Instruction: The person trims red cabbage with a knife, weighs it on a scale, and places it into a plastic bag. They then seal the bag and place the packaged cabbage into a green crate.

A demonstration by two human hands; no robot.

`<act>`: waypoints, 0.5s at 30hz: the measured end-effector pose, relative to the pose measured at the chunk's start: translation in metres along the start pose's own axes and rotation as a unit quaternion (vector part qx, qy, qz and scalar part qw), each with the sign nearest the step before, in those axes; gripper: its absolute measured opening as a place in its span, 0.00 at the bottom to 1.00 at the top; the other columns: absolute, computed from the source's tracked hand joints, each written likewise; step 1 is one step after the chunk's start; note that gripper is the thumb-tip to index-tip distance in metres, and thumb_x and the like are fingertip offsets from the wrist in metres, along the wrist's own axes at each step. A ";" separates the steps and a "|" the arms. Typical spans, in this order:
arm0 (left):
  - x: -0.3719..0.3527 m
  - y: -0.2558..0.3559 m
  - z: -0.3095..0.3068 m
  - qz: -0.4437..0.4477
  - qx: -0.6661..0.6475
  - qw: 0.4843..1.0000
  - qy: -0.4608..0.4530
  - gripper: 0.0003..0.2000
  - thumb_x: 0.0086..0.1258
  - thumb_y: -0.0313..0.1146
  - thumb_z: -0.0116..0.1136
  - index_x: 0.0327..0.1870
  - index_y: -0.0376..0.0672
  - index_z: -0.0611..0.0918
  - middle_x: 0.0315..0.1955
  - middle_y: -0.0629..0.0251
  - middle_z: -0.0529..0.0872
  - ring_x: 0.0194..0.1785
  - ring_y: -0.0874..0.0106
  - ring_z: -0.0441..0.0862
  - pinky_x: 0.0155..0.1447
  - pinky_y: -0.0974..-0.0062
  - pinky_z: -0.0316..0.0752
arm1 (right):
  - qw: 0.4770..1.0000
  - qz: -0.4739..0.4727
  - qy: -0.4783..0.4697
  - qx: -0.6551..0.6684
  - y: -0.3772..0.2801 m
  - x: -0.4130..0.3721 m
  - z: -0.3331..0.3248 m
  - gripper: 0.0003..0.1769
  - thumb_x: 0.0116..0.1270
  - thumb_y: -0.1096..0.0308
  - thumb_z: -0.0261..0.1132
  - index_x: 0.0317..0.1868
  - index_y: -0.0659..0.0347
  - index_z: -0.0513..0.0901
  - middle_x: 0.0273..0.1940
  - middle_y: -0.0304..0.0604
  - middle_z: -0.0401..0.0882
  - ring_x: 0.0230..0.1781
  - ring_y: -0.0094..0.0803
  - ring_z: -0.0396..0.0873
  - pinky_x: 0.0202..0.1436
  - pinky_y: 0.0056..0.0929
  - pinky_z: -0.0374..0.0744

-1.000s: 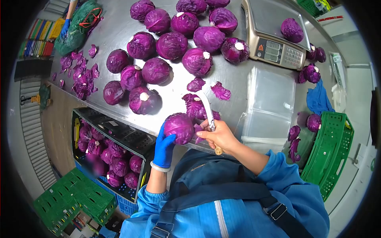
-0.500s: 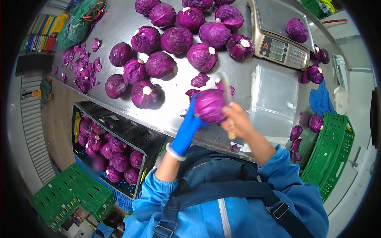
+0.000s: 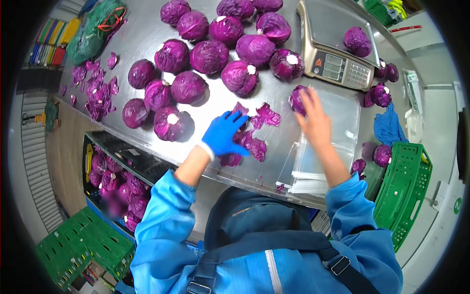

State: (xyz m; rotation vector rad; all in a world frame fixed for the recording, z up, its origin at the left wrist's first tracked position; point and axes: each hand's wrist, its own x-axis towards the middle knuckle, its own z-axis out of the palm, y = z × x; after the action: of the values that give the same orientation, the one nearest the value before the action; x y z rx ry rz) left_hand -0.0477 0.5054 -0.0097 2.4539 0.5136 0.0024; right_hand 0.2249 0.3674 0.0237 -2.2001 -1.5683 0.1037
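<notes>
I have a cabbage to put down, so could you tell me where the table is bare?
The table is bare between the net bag and the cabbages, and in a small patch at its near edge between the leaves and the bags. The middle is crowded.

Single head-worn view, facing forward and steeply down, close over left hand (image 3: 224,133), right hand (image 3: 313,120), steel table (image 3: 142,34)

The gloved left hand (image 3: 224,132) lay spread on loose purple leaves (image 3: 250,143) on the steel table (image 3: 142,39) — palm down, gripping nothing. The bare right hand (image 3: 314,120), blurred, hung over a stack of clear bags (image 3: 342,112) — fingers extended against a red cabbage (image 3: 295,98) near the scale (image 3: 338,66).
</notes>
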 end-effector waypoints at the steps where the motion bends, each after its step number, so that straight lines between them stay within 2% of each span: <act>1: -0.008 0.005 -0.007 0.002 0.003 1.000 -0.030 0.57 0.38 0.69 0.70 0.71 0.44 0.66 0.65 0.45 0.70 0.66 0.43 0.67 0.67 0.51 0.64 | 0.998 -0.045 -0.024 0.037 -0.004 -0.009 0.008 0.39 0.55 0.61 0.74 0.68 0.45 0.70 0.70 0.48 0.65 0.52 0.48 0.81 0.48 0.41 0.83; 2: -0.015 0.008 -0.010 0.007 0.005 0.999 -0.044 0.58 0.36 0.68 0.70 0.72 0.45 0.65 0.66 0.45 0.68 0.66 0.44 0.67 0.68 0.51 0.63 | 0.992 -0.091 -0.049 0.073 -0.010 -0.017 0.017 0.41 0.54 0.60 0.74 0.69 0.45 0.68 0.70 0.49 0.64 0.53 0.49 0.80 0.50 0.42 0.83; 4: -0.027 0.010 -0.017 0.010 0.008 0.997 -0.080 0.60 0.33 0.67 0.72 0.74 0.49 0.62 0.69 0.48 0.65 0.67 0.44 0.66 0.69 0.50 0.61 | 0.977 -0.078 -0.155 0.125 -0.033 -0.021 0.026 0.52 0.48 0.52 0.78 0.73 0.46 0.61 0.73 0.53 0.58 0.55 0.55 0.78 0.54 0.44 0.81; 7: -0.037 0.012 -0.025 -0.024 0.052 0.994 -0.097 0.64 0.27 0.60 0.77 0.76 0.59 0.57 0.74 0.50 0.57 0.71 0.42 0.60 0.70 0.47 0.57 | 0.944 0.063 -0.294 0.135 -0.044 -0.011 0.034 0.65 0.38 0.45 0.81 0.76 0.50 0.54 0.75 0.57 0.50 0.65 0.60 0.69 0.63 0.46 0.75; 8: -0.040 0.012 -0.025 -0.043 0.084 0.990 -0.104 0.65 0.25 0.58 0.79 0.76 0.60 0.57 0.74 0.50 0.56 0.71 0.42 0.60 0.70 0.46 0.58 | 0.953 0.015 -0.259 0.156 -0.033 -0.022 0.051 0.70 0.34 0.42 0.81 0.76 0.54 0.52 0.75 0.60 0.46 0.59 0.62 0.73 0.57 0.47 0.78; 9: -0.045 0.012 -0.023 -0.065 0.116 0.985 -0.110 0.66 0.23 0.55 0.80 0.76 0.60 0.57 0.74 0.49 0.56 0.71 0.42 0.59 0.70 0.46 0.58 | 0.951 -0.001 -0.270 0.152 -0.033 -0.029 0.054 0.70 0.34 0.44 0.82 0.76 0.56 0.52 0.76 0.57 0.45 0.59 0.61 0.73 0.57 0.47 0.79; 10: -0.050 0.008 -0.012 -0.074 0.087 0.990 -0.080 0.68 0.19 0.51 0.82 0.76 0.61 0.58 0.74 0.48 0.56 0.71 0.40 0.59 0.70 0.45 0.58 | 0.943 -0.017 -0.289 0.165 -0.035 -0.036 0.053 0.70 0.34 0.46 0.82 0.75 0.57 0.52 0.76 0.55 0.44 0.59 0.60 0.73 0.57 0.47 0.79; 11: -0.051 0.004 0.000 -0.072 0.091 0.991 -0.062 0.67 0.19 0.51 0.82 0.75 0.60 0.59 0.73 0.47 0.57 0.70 0.37 0.58 0.71 0.46 0.58 | 0.934 -0.032 -0.309 0.177 -0.038 -0.044 0.053 0.69 0.34 0.48 0.83 0.75 0.58 0.52 0.77 0.53 0.43 0.60 0.59 0.73 0.56 0.47 0.79; 13: -0.050 0.014 0.014 -0.090 0.078 0.993 -0.020 0.65 0.24 0.49 0.81 0.76 0.61 0.58 0.73 0.48 0.57 0.71 0.37 0.57 0.70 0.43 0.56 | 0.934 -0.038 -0.301 0.189 -0.047 -0.059 0.057 0.66 0.36 0.52 0.83 0.75 0.58 0.54 0.77 0.50 0.43 0.61 0.57 0.72 0.57 0.47 0.79; 14: -0.045 0.016 0.026 -0.061 0.044 0.997 0.009 0.64 0.24 0.49 0.81 0.75 0.59 0.59 0.73 0.48 0.56 0.71 0.36 0.56 0.71 0.44 0.57 | 0.942 -0.051 -0.265 0.199 -0.053 -0.065 0.062 0.64 0.38 0.55 0.82 0.74 0.57 0.54 0.77 0.50 0.44 0.63 0.57 0.71 0.58 0.46 0.79; 15: -0.040 0.017 0.041 -0.039 0.017 0.999 0.031 0.62 0.26 0.48 0.80 0.75 0.54 0.61 0.71 0.47 0.59 0.71 0.37 0.57 0.71 0.48 0.58 | 0.938 -0.042 -0.261 0.224 -0.060 -0.067 0.064 0.61 0.42 0.59 0.81 0.74 0.57 0.54 0.76 0.50 0.46 0.64 0.57 0.69 0.59 0.46 0.78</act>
State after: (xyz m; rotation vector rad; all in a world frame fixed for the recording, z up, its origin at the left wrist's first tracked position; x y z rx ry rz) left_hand -0.0735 0.4550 -0.0277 2.4717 0.6422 0.0372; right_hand 0.1282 0.3416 -0.0233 -1.8178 -1.6809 0.9876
